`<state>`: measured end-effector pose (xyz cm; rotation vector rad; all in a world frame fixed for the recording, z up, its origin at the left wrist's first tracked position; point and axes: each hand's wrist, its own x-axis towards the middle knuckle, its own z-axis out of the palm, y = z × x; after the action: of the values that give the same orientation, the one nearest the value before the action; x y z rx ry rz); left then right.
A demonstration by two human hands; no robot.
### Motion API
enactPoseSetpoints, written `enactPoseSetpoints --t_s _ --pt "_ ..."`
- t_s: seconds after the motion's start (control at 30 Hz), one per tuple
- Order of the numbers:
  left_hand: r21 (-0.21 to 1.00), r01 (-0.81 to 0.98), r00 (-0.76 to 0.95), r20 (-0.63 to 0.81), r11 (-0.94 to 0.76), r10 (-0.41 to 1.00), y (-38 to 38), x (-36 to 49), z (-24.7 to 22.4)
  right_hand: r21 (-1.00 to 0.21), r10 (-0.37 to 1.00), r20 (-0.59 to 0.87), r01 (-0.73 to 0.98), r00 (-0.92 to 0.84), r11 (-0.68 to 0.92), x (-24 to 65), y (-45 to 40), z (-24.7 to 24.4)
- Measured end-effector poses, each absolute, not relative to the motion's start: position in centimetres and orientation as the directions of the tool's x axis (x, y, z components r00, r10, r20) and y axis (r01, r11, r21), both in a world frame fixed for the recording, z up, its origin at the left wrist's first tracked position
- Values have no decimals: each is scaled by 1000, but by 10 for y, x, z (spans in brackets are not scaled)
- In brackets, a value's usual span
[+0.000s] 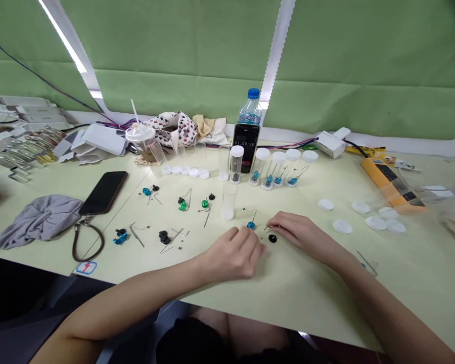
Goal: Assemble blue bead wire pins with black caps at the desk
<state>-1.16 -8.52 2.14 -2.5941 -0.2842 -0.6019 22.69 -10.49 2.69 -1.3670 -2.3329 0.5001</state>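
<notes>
My left hand point(233, 253) is closed, knuckles up, over the table; whatever its curled fingers hold is hidden. Facing it, my right hand point(307, 235) pinches at a small silver metal piece point(266, 228), too small to name. Just below those fingertips lies a round black part point(272, 238). Between and beyond my hands is a blue metal part point(251, 225) with a thin bent wire beside it. A clear tube point(229, 199) stands upright on its white cap behind my left hand.
Several capped tubes point(255, 169) holding blue parts stand at the back before a phone timer point(246, 146) and a water bottle point(250, 108). Small part sets, including a green one point(205, 203), lie left. White caps point(342, 226) and an orange device point(392, 184) are right.
</notes>
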Motion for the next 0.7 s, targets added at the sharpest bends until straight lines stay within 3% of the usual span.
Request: enactPoseSetpoints --t_s 0.13,0.5,0.7 --pt "-367 106 914 401 -924 -54 -106 -6 16 -483 858 202 714 -472 507 225 -105 26" --pt "-212 334 918 296 -918 265 -117 7 -10 -452 828 213 699 -519 554 220 -101 19" --pt "-147 378 907 255 -914 335 -117 10 -10 -455 826 197 697 -528 554 222 -101 16"
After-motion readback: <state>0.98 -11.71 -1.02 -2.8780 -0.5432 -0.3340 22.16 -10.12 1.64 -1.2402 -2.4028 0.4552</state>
